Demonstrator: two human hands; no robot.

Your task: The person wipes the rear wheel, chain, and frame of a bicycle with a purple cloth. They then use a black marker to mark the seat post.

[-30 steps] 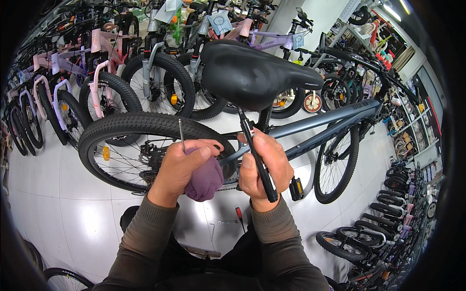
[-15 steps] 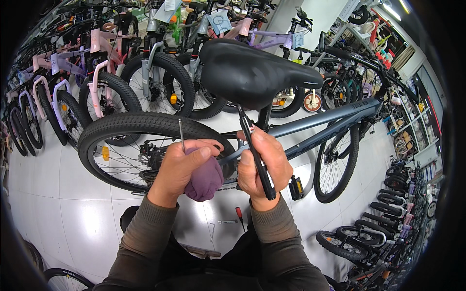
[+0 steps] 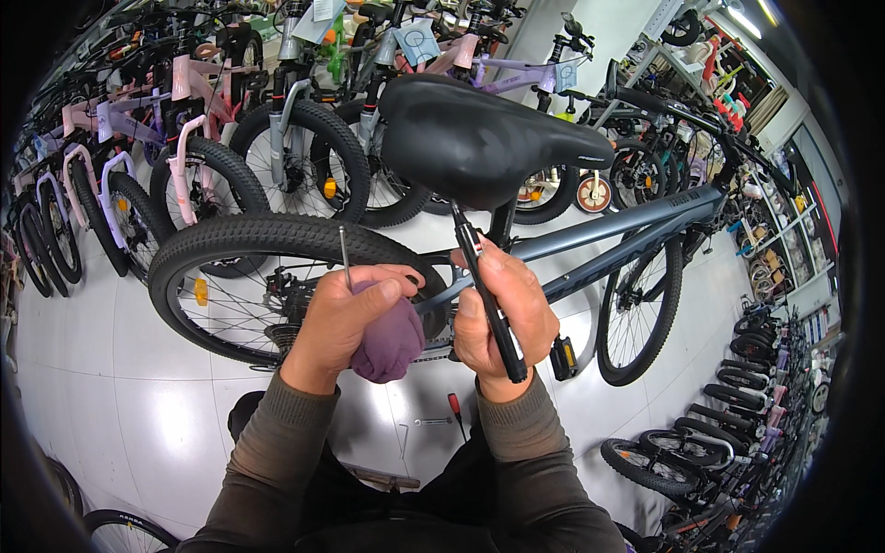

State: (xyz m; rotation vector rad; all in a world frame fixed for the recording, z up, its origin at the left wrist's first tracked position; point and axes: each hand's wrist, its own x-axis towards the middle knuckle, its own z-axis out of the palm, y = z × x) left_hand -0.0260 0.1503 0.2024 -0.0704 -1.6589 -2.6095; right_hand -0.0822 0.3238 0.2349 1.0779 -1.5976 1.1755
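Note:
My right hand [image 3: 524, 309] is closed around a black marker pen [image 3: 498, 324], its narrow tip pointing up just below the black saddle [image 3: 479, 138]. Bunched in my closed left hand [image 3: 323, 323] is a purple cloth [image 3: 387, 346]. A thin metal rod [image 3: 345, 253] sticks up from between that hand's fingers, its lower part hidden. At the left fingertips shows a small black piece [image 3: 414, 280], perhaps a cap. Both hands are above a blue-grey bicycle frame [image 3: 604, 226], near its rear tyre [image 3: 198, 241].
On the tiled floor below lie a red-handled screwdriver [image 3: 454, 405], a wrench [image 3: 432, 421] and an L-shaped hex key [image 3: 403, 441]. A pedal [image 3: 563, 358] juts out by my right wrist. Parked bicycles line the far side, with more wheels [image 3: 650, 465] at the lower right.
My right hand and the marker pen have shifted very slightly right and down. My left hand, the cloth and the bicycle look unmoved.

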